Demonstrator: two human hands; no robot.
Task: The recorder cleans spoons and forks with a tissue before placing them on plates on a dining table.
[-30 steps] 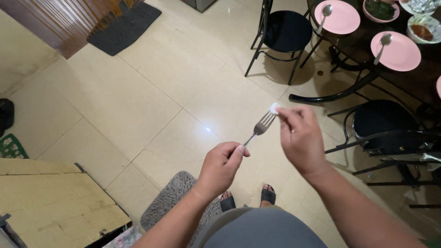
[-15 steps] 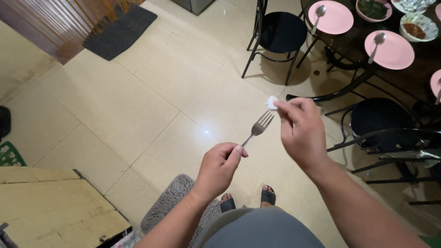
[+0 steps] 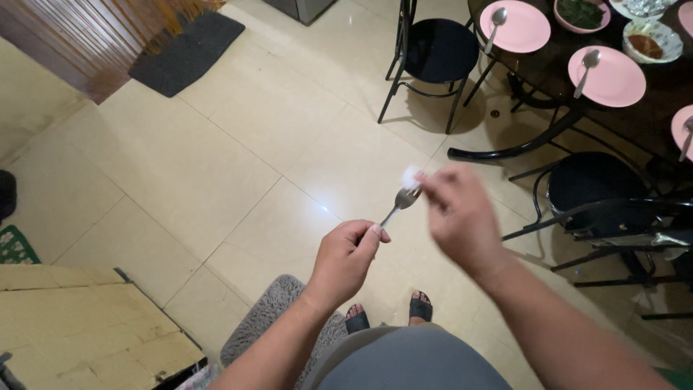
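While the left hand (image 3: pixel 345 261) grips a fork (image 3: pixel 401 203) by its handle, prongs tilted up and away over the tiled floor (image 3: pixel 216 166), the blurred right hand (image 3: pixel 460 218) pinches a small white wad (image 3: pixel 411 175) against the prongs.

Two hands wiping a fork above a tiled floor

At frame centre the left hand (image 3: pixel 345 258) grips the fork (image 3: pixel 401 204) by its handle, tines up; the blurred right hand (image 3: pixel 460 217) presses a small white wad (image 3: pixel 410 175) to the tines. Pink plates (image 3: pixel 613 76) sit on the dark tabletop (image 3: pixel 660 87), upper right.
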